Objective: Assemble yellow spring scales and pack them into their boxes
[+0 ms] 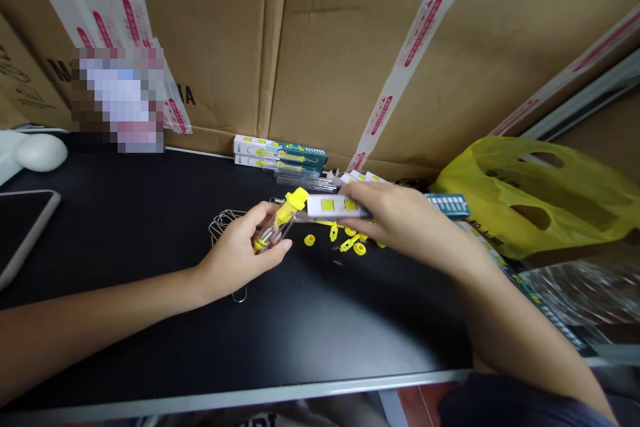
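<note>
A clear tool with a yellow cap (287,208) is held in my left hand (245,247), its fingers and thumb wrapped round the clear barrel and the cap pointing up and right. My right hand (390,217) grips a long, narrow white and green box (325,205) from above, its left end close to the yellow cap. Beneath and beside the right hand lie several small yellow parts (359,249) and small springs (338,263) on the black table (300,327). Metal wire hooks (225,220) lie behind my left hand, partly hidden.
Stacked narrow boxes (280,153) and clear tubes (307,180) lie at the back against a large cardboard box (340,47). At the right are a yellow plastic bag (500,193) and clear wrapping (590,290). A phone-like device (25,230) lies at the left.
</note>
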Demonstrator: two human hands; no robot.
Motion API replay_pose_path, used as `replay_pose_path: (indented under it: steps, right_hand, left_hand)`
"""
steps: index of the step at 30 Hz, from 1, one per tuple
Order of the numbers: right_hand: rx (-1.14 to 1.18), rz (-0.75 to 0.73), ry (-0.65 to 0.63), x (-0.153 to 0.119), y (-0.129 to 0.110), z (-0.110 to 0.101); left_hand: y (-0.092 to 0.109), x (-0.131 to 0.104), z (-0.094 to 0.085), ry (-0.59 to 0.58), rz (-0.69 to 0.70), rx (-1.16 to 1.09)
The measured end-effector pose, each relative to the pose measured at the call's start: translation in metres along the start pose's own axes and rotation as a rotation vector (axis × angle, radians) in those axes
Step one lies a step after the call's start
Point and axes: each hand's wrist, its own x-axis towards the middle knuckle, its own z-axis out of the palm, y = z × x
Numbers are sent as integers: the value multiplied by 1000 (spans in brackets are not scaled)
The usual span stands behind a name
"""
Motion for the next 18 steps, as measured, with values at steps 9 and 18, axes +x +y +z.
replay_pose_path:
  steps: [9,18]
  right_hand:
    - [307,13,89,-45,-31,38]
    - [338,-18,89,-47,-33,47]
  left_hand:
    - [7,-3,-2,15,121,225]
    - [4,-1,0,-48,205,336]
